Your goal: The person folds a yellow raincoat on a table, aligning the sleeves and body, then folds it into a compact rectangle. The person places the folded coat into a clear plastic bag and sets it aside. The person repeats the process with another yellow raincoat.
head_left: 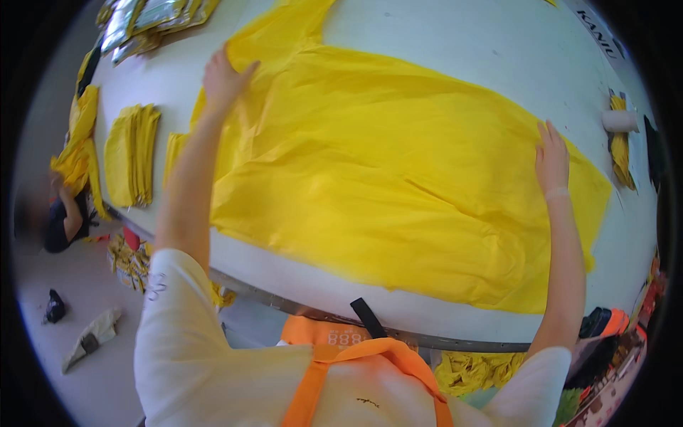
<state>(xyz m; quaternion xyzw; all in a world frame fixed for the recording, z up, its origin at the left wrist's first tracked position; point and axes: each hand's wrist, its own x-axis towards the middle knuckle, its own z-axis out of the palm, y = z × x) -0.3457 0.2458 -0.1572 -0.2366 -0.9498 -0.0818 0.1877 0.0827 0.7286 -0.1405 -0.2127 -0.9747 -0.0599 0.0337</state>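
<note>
A folded yellow stack (131, 154) lies on the white table (441, 35), left of the big yellow sheet (377, 164). The left hand (224, 78) presses flat and open on the sheet's far left corner. The right hand (552, 160) rests open-palmed near the sheet's right edge.

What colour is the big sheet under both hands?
Plain bright yellow sheet, no pattern; the head view shows it best.

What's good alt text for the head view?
Both hands lie flat on a large yellow sheet spread over a white table: left hand at its far left edge, right hand near its right end. Folded yellow stacks sit to the left.
</note>
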